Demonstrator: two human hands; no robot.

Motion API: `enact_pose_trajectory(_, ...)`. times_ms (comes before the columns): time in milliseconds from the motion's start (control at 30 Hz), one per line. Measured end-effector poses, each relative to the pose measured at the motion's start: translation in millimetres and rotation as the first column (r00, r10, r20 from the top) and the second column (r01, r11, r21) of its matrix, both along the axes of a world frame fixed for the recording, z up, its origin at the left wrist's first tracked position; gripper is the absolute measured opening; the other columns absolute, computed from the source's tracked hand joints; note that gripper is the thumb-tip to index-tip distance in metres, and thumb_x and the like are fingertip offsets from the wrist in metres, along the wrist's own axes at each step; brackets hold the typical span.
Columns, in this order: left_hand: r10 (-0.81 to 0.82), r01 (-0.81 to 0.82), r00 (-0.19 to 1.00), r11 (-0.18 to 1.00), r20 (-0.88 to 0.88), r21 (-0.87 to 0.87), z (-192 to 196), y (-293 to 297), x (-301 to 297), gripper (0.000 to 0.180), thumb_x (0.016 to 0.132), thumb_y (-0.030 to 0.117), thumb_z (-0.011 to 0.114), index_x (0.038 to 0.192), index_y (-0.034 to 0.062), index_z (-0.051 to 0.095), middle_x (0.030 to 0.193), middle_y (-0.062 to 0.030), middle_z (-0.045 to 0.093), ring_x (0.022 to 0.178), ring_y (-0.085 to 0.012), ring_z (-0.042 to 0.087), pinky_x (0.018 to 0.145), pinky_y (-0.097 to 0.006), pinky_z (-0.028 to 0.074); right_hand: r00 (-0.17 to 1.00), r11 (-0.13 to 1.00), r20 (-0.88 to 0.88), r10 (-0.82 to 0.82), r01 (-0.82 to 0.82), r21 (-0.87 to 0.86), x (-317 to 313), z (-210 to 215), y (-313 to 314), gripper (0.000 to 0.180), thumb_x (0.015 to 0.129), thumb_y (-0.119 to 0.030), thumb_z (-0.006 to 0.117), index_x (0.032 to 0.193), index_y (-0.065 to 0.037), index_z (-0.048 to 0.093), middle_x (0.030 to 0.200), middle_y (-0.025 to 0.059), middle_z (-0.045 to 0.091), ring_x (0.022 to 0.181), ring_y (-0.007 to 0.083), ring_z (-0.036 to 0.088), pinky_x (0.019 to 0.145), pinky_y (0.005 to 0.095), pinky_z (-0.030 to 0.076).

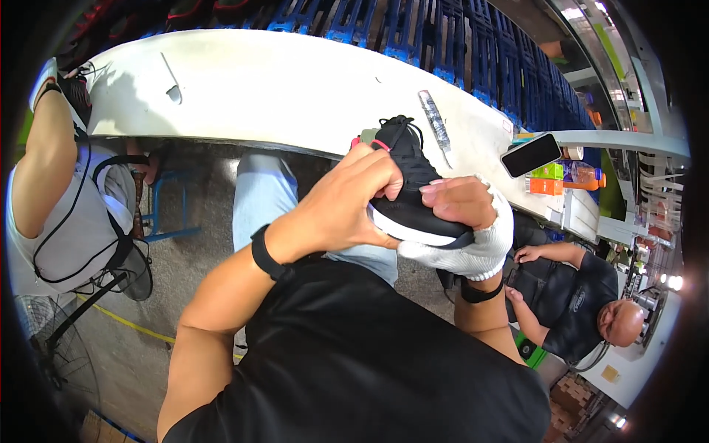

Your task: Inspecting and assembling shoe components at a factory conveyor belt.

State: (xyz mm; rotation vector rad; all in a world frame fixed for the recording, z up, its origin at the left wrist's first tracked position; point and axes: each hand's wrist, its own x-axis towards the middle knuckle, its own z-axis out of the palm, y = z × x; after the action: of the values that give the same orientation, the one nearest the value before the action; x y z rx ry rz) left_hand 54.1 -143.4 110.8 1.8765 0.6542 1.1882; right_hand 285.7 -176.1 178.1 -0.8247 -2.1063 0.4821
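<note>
The left forearm angles up from the lower left, its hand (pixel 343 199) clamped on the black shoe (pixel 405 159), fingers curled over the upper, thumb by the white sole. Opposite, the right hand (pixel 473 218), partly white-gloved, grips the toe. The shoe sits at the bench's (pixel 244 88) near edge, toe toward the person.

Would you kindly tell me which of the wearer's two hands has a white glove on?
The right hand, gripping the black shoe: a white glove partly covers it, while the left hand, also gripping the shoe, is ungloved.
</note>
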Motion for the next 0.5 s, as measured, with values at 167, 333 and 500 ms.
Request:
enact_pose_trajectory(167, -0.107, 0.102, 0.989, 0.993, -0.097, -0.063, -15.5, 7.0, -18.5, 0.053, 0.072, 0.025, 0.098, 0.106, 0.0081, 0.061, 0.099, -0.0083, 0.060, 0.095, -0.0318, 0.059, 0.086, -0.041, 0.050, 0.997, 0.998, -0.052, 0.053, -0.052, 0.033, 4.5, -7.5, 4.2, 0.061, 0.073, -0.030, 0.105, 0.112, -0.003, 0.066, 0.103, 0.0163, 0.077, 0.097, 0.0323, 0.077, 0.093, 0.0487, 0.064)
enact_pose_trajectory(333, 0.345, -0.137, 0.735, 0.919, -0.584, 0.370, -42.6, 1.4, -62.4, 0.052, 0.090, 0.004, 0.077, 0.141, 0.0082, 0.065, 0.142, -0.0211, 0.066, 0.134, -0.0394, 0.064, 0.113, -0.047, 0.052, 0.840, 0.976, -0.498, -0.215, 0.182, -0.116, 10.0, -32.3, 3.5, 0.039, 0.094, -0.026, 0.090, 0.106, -0.001, 0.063, 0.099, 0.0212, 0.076, 0.093, 0.0333, 0.078, 0.091, 0.0492, 0.064)
enact_pose_trajectory(500, 0.256, -0.072, 0.934, 0.819, -0.251, 0.569, 19.5, 19.4, -110.9, 0.063, 0.086, 0.017, 0.084, 0.143, -0.0003, 0.064, 0.142, -0.0219, 0.071, 0.127, -0.0395, 0.071, 0.107, -0.047, 0.059, 0.695, 0.905, -0.589, -0.412, 0.235, -0.356, 3.5, -59.6, 45.8, 0.049, 0.117, -0.044, 0.045, 0.115, -0.002, 0.070, 0.112, 0.0178, 0.074, 0.101, 0.0311, 0.071, 0.107, 0.0500, 0.055)
